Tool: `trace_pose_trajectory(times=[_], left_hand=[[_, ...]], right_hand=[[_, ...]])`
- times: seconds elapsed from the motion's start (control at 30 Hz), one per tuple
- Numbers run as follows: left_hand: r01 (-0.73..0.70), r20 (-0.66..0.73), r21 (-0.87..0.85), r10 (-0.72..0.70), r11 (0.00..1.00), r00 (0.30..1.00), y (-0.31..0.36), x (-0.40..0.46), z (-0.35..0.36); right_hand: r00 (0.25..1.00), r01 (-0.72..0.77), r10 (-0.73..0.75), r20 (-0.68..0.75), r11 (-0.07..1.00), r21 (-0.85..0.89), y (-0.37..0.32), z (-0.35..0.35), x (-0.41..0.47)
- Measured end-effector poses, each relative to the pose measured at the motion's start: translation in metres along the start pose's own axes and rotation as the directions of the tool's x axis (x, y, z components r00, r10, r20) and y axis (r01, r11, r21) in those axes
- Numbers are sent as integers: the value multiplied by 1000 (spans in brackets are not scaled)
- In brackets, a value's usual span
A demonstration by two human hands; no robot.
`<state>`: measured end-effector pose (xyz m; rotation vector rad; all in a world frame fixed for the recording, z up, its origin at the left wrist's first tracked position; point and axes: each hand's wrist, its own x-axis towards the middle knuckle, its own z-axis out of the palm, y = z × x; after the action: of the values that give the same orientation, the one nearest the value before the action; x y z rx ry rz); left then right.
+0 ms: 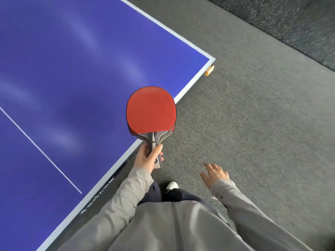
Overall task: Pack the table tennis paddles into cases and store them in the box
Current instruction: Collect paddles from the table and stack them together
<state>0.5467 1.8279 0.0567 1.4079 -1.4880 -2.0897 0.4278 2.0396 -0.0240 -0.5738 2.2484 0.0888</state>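
Left hand [147,158] closed around the handle of the paddles [151,110], which look like two stacked together, red rubber face up. Held over the edge of the blue desk [72,69], near its corner. Right hand [214,175] open with fingers spread, holding nothing, above the grey carpet floor [253,124]. Grey sleeves on both arms. White shoe tip [172,185] below, between the hands.

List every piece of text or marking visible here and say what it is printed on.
White lettering on the dark side rail of the table: blurred, unreadable.
Small dark label on the paddle handle, by the left hand: too small to read.
Nothing else carries text.
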Motion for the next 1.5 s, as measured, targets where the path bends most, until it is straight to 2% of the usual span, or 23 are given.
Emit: trace_pose_trajectory(times=[0.37, 0.6, 0.77, 0.93, 1.17, 1.3, 1.5], left_hand=[[25, 62, 85, -31, 996, 998, 49, 93, 82], [59, 103, 77, -67, 995, 992, 110, 181, 141], [68, 115, 38, -72, 997, 991, 148, 230, 187], [60, 40, 30, -62, 998, 997, 171, 262, 232], [47, -104, 40, -43, 998, 994, 200, 311, 322], [86, -174, -138, -110, 987, 979, 224, 330, 396], [45, -287, -250, -118, 967, 950, 261, 358, 464]], right_hand=[[992, -120, 118, 52, 992, 47, 56, -75, 80], [983, -185, 184, 26, 981, 57, 83, -176, 149], [984, -176, 178, -20, 981, 87, 92, -242, 196], [985, -174, 174, 10, 983, 66, 110, -302, 254], [997, -76, 75, 36, 997, 28, 159, -393, 353], [999, 23, -19, 50, 997, -71, 192, -465, 406], [992, 117, -105, 65, 970, -214, 212, -560, 472]])
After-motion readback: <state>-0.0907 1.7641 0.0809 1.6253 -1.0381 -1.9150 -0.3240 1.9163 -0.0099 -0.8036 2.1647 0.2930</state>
